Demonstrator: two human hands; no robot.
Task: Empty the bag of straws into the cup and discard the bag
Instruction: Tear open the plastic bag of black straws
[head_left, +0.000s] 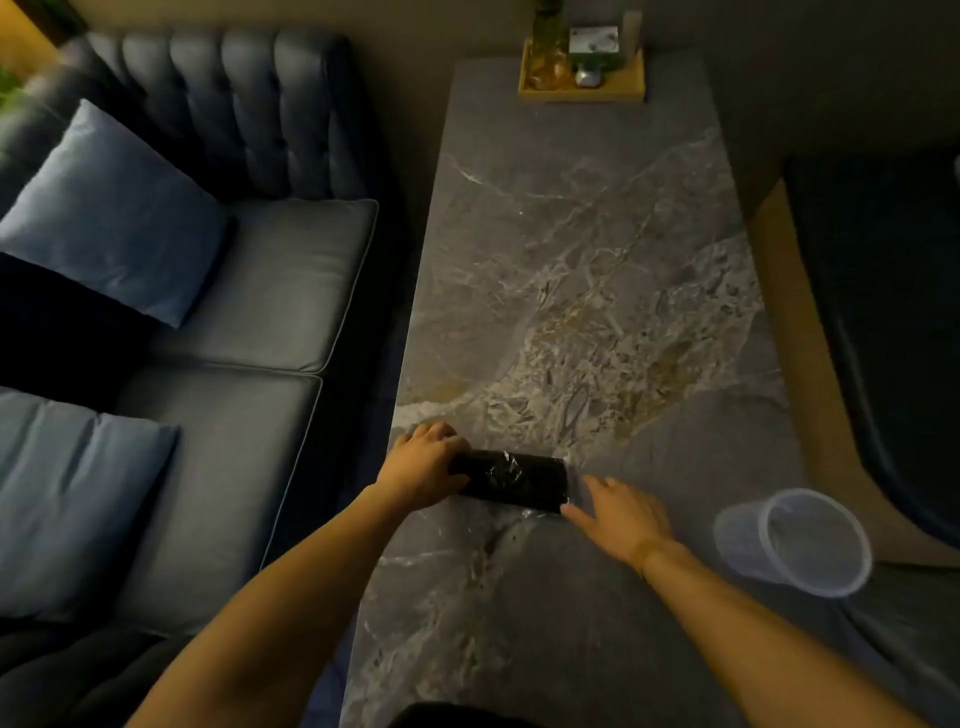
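Note:
A clear plastic bag of black straws lies flat on the grey marble table, near its left edge. My left hand is closed around the bag's left end. My right hand hovers with fingers spread at the bag's right end, fingertips touching or almost touching the plastic. A clear plastic cup stands empty on the table to the right of my right hand.
A dark blue sofa with light blue cushions runs along the table's left side. A wooden tray with a bottle and a small box sits at the table's far end. A dark seat is at right.

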